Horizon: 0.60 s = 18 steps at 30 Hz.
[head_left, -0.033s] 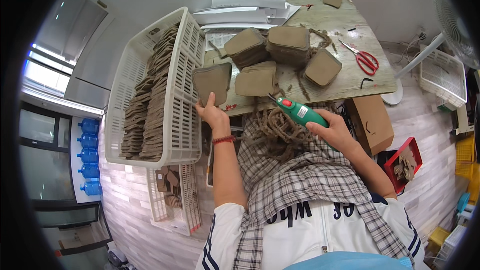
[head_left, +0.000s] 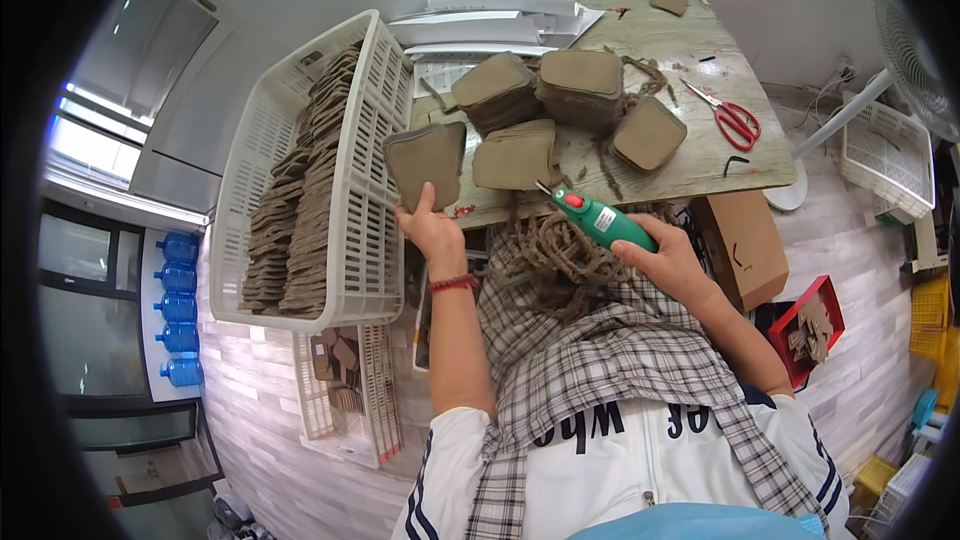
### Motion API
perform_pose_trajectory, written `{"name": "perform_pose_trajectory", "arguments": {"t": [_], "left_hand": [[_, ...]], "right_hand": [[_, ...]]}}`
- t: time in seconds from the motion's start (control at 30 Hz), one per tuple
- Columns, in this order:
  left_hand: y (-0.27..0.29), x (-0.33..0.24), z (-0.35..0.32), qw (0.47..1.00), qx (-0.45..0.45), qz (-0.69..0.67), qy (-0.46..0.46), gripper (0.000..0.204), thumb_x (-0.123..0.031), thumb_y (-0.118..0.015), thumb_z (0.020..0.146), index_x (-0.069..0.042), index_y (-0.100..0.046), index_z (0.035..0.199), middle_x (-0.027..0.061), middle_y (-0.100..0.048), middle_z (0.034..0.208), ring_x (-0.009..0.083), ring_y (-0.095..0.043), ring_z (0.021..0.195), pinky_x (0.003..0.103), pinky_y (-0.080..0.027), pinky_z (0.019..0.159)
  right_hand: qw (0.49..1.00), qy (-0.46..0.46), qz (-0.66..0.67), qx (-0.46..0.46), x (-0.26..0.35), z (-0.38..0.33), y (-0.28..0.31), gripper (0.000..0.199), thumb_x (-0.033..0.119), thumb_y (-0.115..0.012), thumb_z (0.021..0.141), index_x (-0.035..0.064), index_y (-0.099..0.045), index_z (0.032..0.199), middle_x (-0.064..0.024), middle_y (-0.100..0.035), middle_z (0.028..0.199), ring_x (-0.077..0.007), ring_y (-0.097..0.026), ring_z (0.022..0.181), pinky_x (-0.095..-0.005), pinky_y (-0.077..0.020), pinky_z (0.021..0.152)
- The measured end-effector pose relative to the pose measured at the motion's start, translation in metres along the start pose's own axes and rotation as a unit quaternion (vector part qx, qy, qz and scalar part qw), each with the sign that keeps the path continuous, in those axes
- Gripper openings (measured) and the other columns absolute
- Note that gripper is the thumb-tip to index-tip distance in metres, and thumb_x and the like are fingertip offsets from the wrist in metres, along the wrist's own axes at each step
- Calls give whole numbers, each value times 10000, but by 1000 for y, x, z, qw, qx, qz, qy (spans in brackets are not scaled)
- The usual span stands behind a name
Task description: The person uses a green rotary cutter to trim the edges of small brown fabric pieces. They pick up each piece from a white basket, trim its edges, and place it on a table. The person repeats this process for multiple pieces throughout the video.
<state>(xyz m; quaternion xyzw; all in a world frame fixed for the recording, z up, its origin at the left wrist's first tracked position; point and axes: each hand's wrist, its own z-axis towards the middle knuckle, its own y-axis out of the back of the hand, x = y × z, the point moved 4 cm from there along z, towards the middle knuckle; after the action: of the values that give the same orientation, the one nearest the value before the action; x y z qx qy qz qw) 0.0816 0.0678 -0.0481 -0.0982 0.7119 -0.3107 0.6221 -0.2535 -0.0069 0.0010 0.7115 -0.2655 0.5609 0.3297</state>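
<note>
A plaid cloth (head_left: 600, 360) lies across the lap, with a heap of brown trimmed strips (head_left: 555, 260) piled on it just below the bench edge. The right hand (head_left: 672, 262) has its fingers clamped around a green handheld electric cutter (head_left: 598, 220), its tip pointing toward the bench edge. The left hand (head_left: 432, 230), a red band at the wrist, holds up a brown felt-like cut piece (head_left: 425, 162); the thumb is pressed on its lower edge, fingers closed behind it. That piece stands upright between the white plastic crate (head_left: 372, 230) and the bench (head_left: 700, 165), touching neither visibly.

On the bench, stacks of similar brown pieces (head_left: 580, 85) sit near the centre, one flat stack (head_left: 515, 158) just beside the cutter tip. Red-handled scissors (head_left: 735, 120) lie to the right. White sheets (head_left: 490, 25) rest at the far edge. The crate to the left is filled with rows of brown pieces (head_left: 300, 210). A cardboard box (head_left: 745, 245) and a red tray (head_left: 810, 325) stand on the floor at right.
</note>
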Motion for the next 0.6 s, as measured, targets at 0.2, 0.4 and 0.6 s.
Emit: {"name": "perform_pose_trajectory", "arguments": {"t": [0.2, 0.4, 0.6], "left_hand": [[-43, -10, -60, 958, 38, -211, 191, 412, 66, -637, 842, -6, -532, 1234, 110, -590, 1219, 261, -575, 1113, 401, -485, 985], [-82, 4, -91, 914, 75, -302, 262, 429, 52, -668, 829, -53, -551, 1228, 76, -604, 1212, 239, -577, 1117, 390, -479, 997], [-104, 15, -102, 912, 93, -318, 243, 377, 41, -657, 843, -5, -553, 1202, 106, -610, 1206, 253, -581, 1113, 387, -473, 1013]], "right_hand": [[997, 57, -32, -31, 26, -2, -13, 433, 293, -714, 854, 7, -610, 1162, -54, -656, 832, -93, -589, 695, -260, -481, 636], [994, 73, -14, -77, 28, -14, -2, 411, 234, -698, 875, -1, -587, 1193, 3, -595, 810, -40, -516, 667, -206, -435, 604], [992, 74, -16, -106, 29, -21, 4, 413, 225, -699, 877, -5, -582, 1199, 17, -579, 790, -26, -491, 666, -189, -414, 594]]}}
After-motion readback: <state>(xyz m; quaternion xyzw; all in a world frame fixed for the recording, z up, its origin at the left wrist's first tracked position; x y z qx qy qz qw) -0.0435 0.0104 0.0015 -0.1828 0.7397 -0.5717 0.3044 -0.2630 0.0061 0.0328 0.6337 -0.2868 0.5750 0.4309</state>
